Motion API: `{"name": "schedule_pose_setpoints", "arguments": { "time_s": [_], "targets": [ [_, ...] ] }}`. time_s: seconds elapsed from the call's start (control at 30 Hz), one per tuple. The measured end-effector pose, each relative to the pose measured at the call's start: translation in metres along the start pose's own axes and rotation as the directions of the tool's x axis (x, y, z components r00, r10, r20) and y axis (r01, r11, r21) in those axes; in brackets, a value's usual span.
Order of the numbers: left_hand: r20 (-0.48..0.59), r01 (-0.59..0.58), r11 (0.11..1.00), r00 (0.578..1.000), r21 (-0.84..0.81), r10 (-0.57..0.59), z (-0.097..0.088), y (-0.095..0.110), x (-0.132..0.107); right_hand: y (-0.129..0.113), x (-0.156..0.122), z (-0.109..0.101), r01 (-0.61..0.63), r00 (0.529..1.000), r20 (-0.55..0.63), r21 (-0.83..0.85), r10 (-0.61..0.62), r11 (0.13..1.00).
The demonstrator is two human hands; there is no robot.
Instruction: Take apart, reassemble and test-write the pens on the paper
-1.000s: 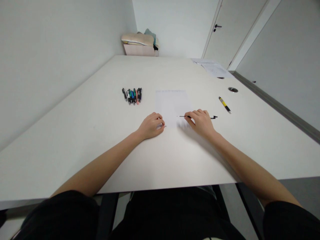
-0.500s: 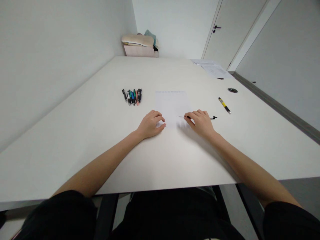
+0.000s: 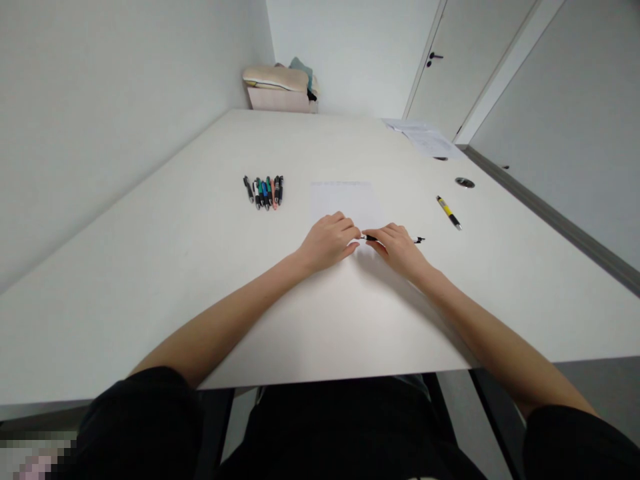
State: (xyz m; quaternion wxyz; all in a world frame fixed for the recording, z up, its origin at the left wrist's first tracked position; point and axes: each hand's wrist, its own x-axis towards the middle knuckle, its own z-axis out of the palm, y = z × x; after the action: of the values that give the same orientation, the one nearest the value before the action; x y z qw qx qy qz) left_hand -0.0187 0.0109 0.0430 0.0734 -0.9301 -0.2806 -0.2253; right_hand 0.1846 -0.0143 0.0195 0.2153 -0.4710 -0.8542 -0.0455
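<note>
A white sheet of paper lies flat on the white table. My right hand is closed around a thin black pen that lies across the paper's near right corner. My left hand has its fingers curled and pinched at the pen's tip end, where the two hands meet. Whether the left hand holds a small part such as a cap I cannot make out.
A row of several coloured pens lies left of the paper. A yellow and black pen lies to the right, near a round cable hole. Loose papers sit at the far right. A box with cushions stands beyond the table.
My left hand has moved right from the paper's near left corner to the pen's tip. The right hand has shifted the pen slightly left and nearer.
</note>
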Motion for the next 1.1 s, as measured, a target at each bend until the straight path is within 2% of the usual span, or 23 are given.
{"name": "schedule_pose_setpoints", "arguments": {
  "time_s": [0.17,0.4,0.53,0.73,0.83,0.97,1.1],
  "targets": [
    [-0.006,0.015,1.000,1.000,-0.011,-0.015,0.000,-0.004,-0.002,0.001,0.000,-0.001,-0.002,1.000,-0.008,0.042,0.002,0.999],
    [-0.006,0.015,1.000,1.000,-0.004,-0.015,-0.002,-0.006,-0.001,0.005,0.000,-0.007,0.024,0.998,-0.055,0.013,-0.023,1.000],
    [0.014,0.046,0.999,0.999,0.002,-0.046,-0.004,-0.017,-0.002,0.015,-0.002,-0.007,0.034,0.994,-0.105,0.012,-0.032,0.999],
    [-0.012,0.110,0.993,0.994,-0.033,-0.110,-0.008,-0.030,-0.005,0.039,-0.005,-0.011,-0.002,0.989,-0.150,-0.005,0.001,1.000],
    [0.053,0.125,0.987,0.991,-0.096,-0.121,-0.002,-0.022,-0.005,0.048,-0.007,-0.014,-0.039,0.981,-0.189,-0.019,0.035,0.999],
    [0.168,0.110,0.983,0.982,-0.147,-0.084,0.016,-0.007,-0.005,0.049,-0.007,-0.013,-0.047,0.979,-0.200,-0.022,0.042,0.999],
    [0.201,0.088,0.987,0.978,-0.136,-0.059,0.031,-0.002,-0.006,0.043,-0.005,-0.011,-0.032,0.983,-0.182,-0.018,0.029,0.999]
  ]
}}
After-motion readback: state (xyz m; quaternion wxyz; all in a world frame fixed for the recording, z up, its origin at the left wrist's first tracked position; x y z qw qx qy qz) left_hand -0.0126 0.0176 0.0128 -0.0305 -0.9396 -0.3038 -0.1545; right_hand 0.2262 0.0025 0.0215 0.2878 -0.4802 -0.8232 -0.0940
